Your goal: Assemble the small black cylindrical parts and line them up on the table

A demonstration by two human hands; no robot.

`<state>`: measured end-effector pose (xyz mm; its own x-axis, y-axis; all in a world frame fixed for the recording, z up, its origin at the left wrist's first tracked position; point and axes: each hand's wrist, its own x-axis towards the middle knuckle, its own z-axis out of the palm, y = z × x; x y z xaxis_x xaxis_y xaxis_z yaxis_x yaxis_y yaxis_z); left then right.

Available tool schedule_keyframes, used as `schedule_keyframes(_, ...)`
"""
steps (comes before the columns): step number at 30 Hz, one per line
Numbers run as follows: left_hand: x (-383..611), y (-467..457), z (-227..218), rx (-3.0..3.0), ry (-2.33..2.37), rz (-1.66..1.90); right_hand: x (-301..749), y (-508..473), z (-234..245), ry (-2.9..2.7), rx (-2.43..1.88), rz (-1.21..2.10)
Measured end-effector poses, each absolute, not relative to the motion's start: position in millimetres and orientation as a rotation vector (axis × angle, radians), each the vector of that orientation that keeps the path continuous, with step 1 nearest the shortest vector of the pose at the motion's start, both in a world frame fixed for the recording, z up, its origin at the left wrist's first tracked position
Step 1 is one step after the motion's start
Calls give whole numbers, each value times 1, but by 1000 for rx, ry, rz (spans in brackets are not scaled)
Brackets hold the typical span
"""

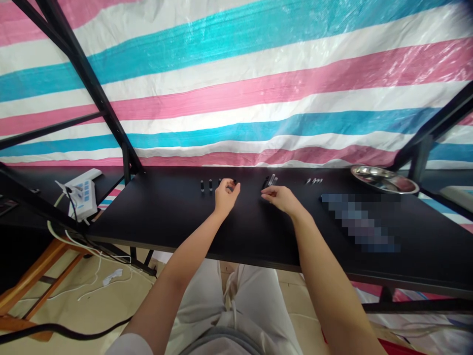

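Observation:
My left hand (225, 195) is closed in a pinch over the black table, with a small dark piece (234, 182) showing at its fingertips. Just left of it, small black cylinders with pale ends, such as this outer cylinder (202, 186) and the one beside it (210, 185), stand in a row; another cylinder (219, 182) is partly covered by the hand. My right hand (281, 198) has thumb and fingers pressed together beside a small group of clear tubes (272, 179) and a dark piece (265, 182). Whatever lies between those right fingertips is too small to make out.
Several small whitish pieces (314, 181) lie right of my right hand. A round metal tray (384, 179) sits at the back right, near a blurred-out object (358, 222). Black frame posts (107, 113) and a white power strip (83, 197) are at left; striped sheeting (236, 98) hangs behind.

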<state>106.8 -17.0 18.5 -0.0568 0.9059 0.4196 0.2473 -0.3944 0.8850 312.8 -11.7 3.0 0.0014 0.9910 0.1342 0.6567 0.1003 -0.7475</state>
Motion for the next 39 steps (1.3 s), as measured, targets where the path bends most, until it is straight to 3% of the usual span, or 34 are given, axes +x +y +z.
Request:
schedule_keyframes(12, 110, -18, 2, 2159, 1291, 1139, 327, -10, -6, -1390, -2143, 284)
schedule_keyframes(23, 139, -9, 5, 2269, 1293, 933, 323, -7, -15, -1418, -2082, 240)
schedule_keyframes(31, 182, 23, -4, 1863, 1471, 965, 322, -3, -15, -1428, -2086, 228)
schedule_keyframes(39, 199, 28, -1, 2156, 1589, 808, 320, -1, -11, -1427, -2128, 265)
